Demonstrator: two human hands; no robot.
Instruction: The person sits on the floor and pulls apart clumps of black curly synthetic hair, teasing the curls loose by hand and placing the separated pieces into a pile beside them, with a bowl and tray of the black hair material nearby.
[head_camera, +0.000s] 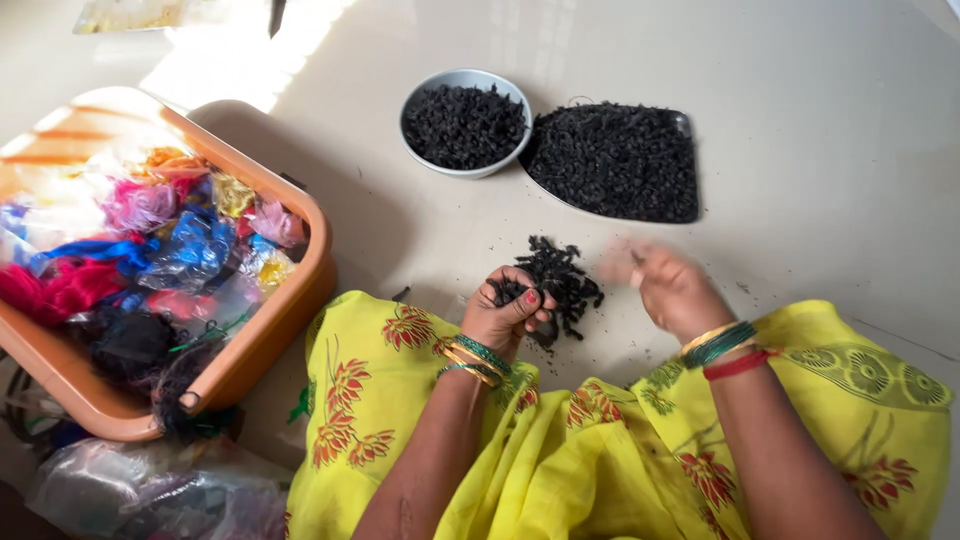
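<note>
My left hand (507, 308) is curled shut on a clump of small black pieces, just left of a loose pile of the same black pieces (565, 280) on the pale floor. My right hand (668, 288) is blurred from motion to the right of the pile, fingers pinched together; whether it holds a piece cannot be made out. Beyond the pile stand a round white bowl (466, 165) filled with black pieces and a dark tray (684, 124) heaped with more. Both wrists wear bangles, and yellow flowered cloth (560, 460) covers my lap.
An orange plastic tub (300, 290) at the left holds several bags of coloured threads and black bundles. Clear plastic bags (140, 490) lie at the lower left. Sunlight falls on the floor at the top left.
</note>
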